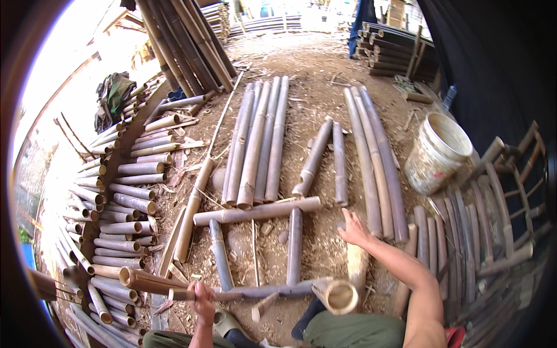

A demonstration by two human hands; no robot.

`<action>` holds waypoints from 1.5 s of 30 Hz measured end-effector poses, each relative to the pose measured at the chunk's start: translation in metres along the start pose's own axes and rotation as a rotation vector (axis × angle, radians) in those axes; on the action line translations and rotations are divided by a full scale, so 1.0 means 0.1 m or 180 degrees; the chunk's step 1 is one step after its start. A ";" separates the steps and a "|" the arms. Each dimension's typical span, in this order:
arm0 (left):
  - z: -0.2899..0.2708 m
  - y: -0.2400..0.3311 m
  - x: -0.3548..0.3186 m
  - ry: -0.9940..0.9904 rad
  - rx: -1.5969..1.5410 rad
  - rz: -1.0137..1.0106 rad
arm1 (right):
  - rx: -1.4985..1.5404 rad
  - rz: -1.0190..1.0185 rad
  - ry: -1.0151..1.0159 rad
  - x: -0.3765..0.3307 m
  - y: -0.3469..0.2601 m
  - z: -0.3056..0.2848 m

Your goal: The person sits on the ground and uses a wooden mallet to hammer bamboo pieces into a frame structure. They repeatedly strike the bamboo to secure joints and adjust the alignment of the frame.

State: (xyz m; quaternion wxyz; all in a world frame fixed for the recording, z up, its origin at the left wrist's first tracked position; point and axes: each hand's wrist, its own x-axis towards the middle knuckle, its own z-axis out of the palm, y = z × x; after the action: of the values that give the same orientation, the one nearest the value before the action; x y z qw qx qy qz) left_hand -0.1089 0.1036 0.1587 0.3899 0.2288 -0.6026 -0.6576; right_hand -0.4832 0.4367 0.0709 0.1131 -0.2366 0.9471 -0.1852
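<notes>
My left hand [202,303] is closed around a bamboo club [152,282], whose thick hollow end points left. My right hand [353,228] is stretched forward over the ground, fingers apart and holding nothing. Just beyond its fingertips lies a short bamboo piece [340,168]. In front of me rests a bamboo frame: a far crossbar [261,211], two short uprights [220,255] and a near crossbar [267,291]. Close to my legs, a thick bamboo length [339,296] shows its open end. A notched bamboo piece [314,159] lies farther off.
Long poles [258,142] lie beyond the frame, with more poles [374,162] to the right. Cut bamboo [130,200] is stacked along the left. A dirty white bucket [438,152] stands at right, near bamboo lattice pieces [510,197]. Tall poles [183,46] lean at far left.
</notes>
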 end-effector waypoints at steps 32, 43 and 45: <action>-0.08 0.89 -0.17 -0.0339 0.1270 0.0672 | 0.5364 -0.0344 -0.0161 -0.46 -0.51 -1.75; 1.09 2.90 0.62 -0.1260 -0.0875 -0.0786 | 0.4399 -0.1815 -0.0509 -2.37 -2.14 -2.50; 1.38 2.88 0.72 -0.2043 -0.1727 -0.1142 | 0.2086 -0.2604 0.0290 -2.64 -2.51 -2.51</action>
State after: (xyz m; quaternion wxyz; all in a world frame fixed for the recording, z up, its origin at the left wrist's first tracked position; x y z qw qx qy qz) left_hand -0.1891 0.1406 0.4738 0.1092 0.0038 -0.4498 -0.8864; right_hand -0.2292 0.4354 0.4335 0.0583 -0.5309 0.6737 -0.5108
